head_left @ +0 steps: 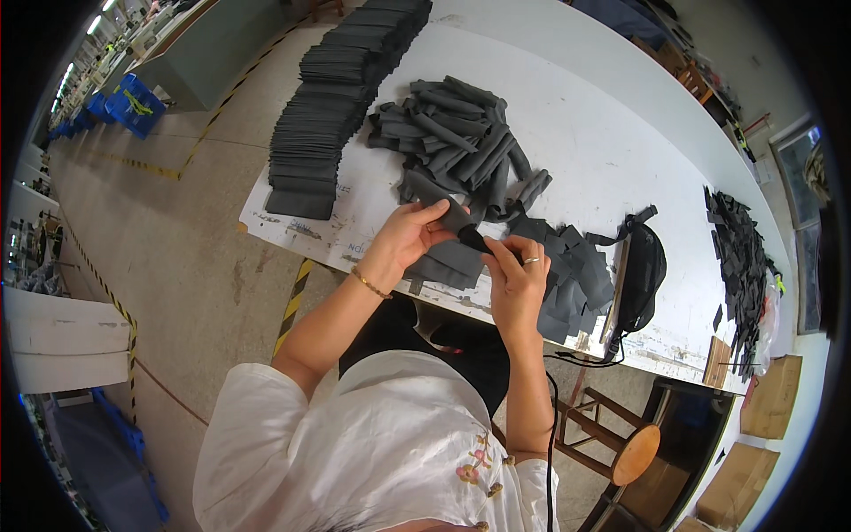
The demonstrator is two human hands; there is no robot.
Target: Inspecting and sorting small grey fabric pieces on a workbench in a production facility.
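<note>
A dark grey fabric piece point(436, 192), curled like a tube, is held between my hands over the table's front edge. My left hand point(409, 235) grips it with the thumb on top. At its near end, my right hand point(518, 277) pinches a black part point(472, 238) with thumb and fingers; what exactly the fingertips hold is partly hidden. Just beyond lies a loose heap of similar curled grey pieces point(461, 133). Flat grey pieces point(448, 264) lie under my hands, and a scatter of flat grey squares point(567, 275) is beside my right hand.
A long row of stacked grey pieces point(324, 115) runs along the white table's point(567, 115) left side. A black mesh pouch point(643, 275) with a strap and cord lies to the right, dark strips point(736, 266) farther right. A wooden stool point(636, 454) and cardboard boxes point(769, 399) stand nearby.
</note>
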